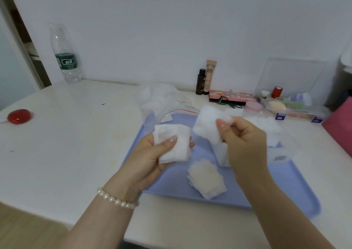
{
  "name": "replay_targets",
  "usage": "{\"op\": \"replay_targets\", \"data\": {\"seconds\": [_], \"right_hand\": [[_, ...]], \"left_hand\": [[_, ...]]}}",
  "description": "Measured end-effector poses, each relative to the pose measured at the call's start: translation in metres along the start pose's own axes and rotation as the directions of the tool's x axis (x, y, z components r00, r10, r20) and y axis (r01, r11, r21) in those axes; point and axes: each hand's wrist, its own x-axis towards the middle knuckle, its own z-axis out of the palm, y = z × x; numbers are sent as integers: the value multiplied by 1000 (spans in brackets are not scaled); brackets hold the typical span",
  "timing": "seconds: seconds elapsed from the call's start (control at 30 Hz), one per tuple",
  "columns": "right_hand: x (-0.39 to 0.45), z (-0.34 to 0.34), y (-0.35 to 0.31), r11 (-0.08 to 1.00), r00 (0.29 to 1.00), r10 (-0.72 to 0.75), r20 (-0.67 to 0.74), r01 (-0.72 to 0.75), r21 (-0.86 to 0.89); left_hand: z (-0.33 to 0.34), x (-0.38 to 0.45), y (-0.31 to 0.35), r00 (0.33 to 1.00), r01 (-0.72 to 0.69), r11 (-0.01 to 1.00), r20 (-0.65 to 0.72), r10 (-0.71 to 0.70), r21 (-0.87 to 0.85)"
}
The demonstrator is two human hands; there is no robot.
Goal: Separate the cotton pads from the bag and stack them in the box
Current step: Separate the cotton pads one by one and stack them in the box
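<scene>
My left hand (152, 157) grips a small stack of square white cotton pads (172, 144) above the left part of a blue tray (297, 187). My right hand (245, 146) pinches a single white cotton pad (206, 124) by its corner, held up over the tray. A loose pile of pads (206, 178) lies on the tray below my hands. The clear plastic bag (162, 100) with a red zip strip lies at the tray's far left. A clear plastic box (266, 130) holding white pads stands on the tray behind my right hand, partly hidden.
A water bottle (65, 58) stands at the back left, a red round object (18, 116) at the left edge. Cosmetic bottles (206, 77), a palette (230, 97) and a clear organiser (289, 96) line the back right. A pink box (341, 126) sits at the right.
</scene>
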Motion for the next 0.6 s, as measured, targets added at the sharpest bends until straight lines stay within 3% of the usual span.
{"op": "replay_targets", "data": {"seconds": [0.07, 0.13, 0.2, 0.37, 0.6], "right_hand": [[2, -3, -7, 978, 999, 52, 8, -53, 201], [-2, -1, -14, 906, 963, 144, 228, -221, 360], [-7, 5, -12, 918, 907, 163, 388, -284, 278], [-8, 14, -2, 985, 949, 130, 289, -157, 72], [-11, 17, -1, 994, 953, 106, 283, -113, 8]], "left_hand": [[1, 1, -3, 999, 16, 1000, -35, -15, 12], [1, 2, -5, 999, 28, 997, -45, -25, 67], [1, 4, -7, 999, 48, 987, -21, -45, 154], [6, 4, -9, 991, 62, 989, 111, -77, 135], [9, 7, -10, 990, 133, 991, 53, -131, -34]]}}
